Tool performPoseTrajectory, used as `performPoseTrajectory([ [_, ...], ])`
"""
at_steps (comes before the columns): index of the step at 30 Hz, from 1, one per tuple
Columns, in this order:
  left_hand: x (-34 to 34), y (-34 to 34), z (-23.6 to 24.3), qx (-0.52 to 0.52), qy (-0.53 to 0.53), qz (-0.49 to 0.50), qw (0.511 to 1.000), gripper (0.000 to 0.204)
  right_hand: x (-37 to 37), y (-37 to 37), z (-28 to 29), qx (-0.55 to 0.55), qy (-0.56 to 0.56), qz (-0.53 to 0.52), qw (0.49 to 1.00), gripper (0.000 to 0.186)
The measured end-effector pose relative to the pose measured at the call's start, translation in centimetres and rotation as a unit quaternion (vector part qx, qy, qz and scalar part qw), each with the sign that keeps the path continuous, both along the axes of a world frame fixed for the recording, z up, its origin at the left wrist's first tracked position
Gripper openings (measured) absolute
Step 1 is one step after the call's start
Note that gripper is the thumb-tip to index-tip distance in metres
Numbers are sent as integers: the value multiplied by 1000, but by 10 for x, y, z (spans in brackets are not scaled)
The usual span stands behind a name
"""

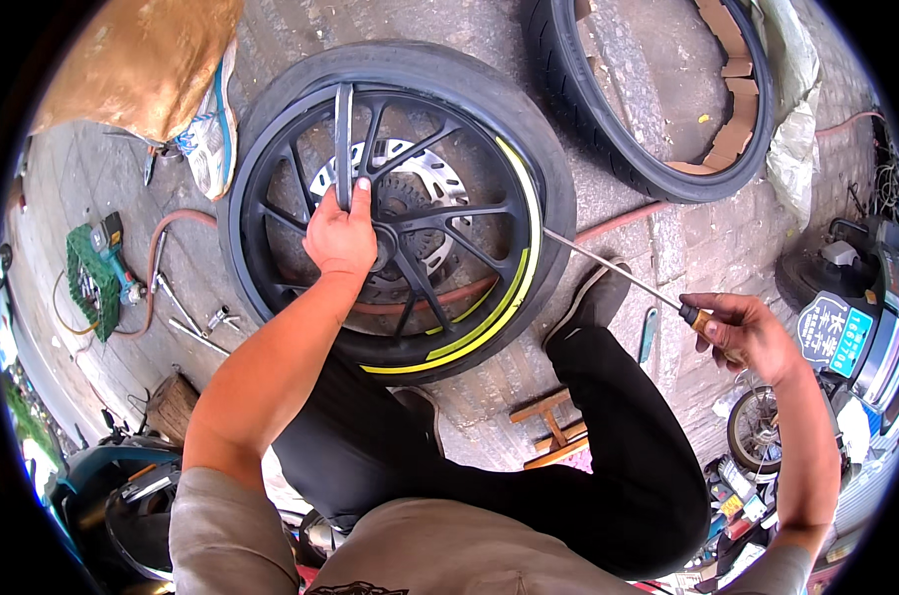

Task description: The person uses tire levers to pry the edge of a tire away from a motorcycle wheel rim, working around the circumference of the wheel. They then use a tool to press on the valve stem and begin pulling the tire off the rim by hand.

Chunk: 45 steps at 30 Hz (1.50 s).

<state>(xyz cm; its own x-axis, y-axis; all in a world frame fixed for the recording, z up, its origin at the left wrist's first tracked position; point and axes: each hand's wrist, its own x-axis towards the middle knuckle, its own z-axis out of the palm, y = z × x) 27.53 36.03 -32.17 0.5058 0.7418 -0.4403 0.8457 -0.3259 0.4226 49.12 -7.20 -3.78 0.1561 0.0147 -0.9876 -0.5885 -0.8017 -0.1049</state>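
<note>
A motorcycle wheel (406,280) with black spokes, yellow rim stripes and a slotted brake disc lies flat in front of me. Around its rim sits a black tire (556,174). My left hand (342,234) grips a flat metal tire lever (344,134) that runs across the spokes to the far edge of the rim. On the right, my right hand (737,332) is closed round the amber handle of a long screwdriver (633,280). The screwdriver's shaft reaches to the right side of the tire, by the rim; its exact tip is hard to make out.
A second tire (608,129) with cardboard inside lies at the far right. A red hose (608,224) runs under the wheel. Left are a power tool (112,248), a green crate (84,283) and sockets. Another person's shoe (211,139) stands far left; parked motorcycles flank me.
</note>
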Motion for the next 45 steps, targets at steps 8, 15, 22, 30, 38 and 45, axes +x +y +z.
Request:
performPoseTrajectory([
  [8,8,-7,4,23,13,-20,999,50,4,36,24,-57,6,-5,998,44],
  [15,0,2,8,13,14,-4,1000,53,-76,176,67,29,40,-174,984,48],
  [22,5,-1,17,-17,31,-20,999,53,-227,213,10,59,-51,-256,963,21],
  [30,1,3,18,-7,40,-12,999,55,-336,182,-94,162,-179,-70,968,17],
  [38,8,-3,17,27,27,-3,999,53,-347,142,-187,288,-197,84,933,24],
  [45,7,1,12,1,67,-3,998,63,-245,-9,-122,142,-140,383,902,66],
])
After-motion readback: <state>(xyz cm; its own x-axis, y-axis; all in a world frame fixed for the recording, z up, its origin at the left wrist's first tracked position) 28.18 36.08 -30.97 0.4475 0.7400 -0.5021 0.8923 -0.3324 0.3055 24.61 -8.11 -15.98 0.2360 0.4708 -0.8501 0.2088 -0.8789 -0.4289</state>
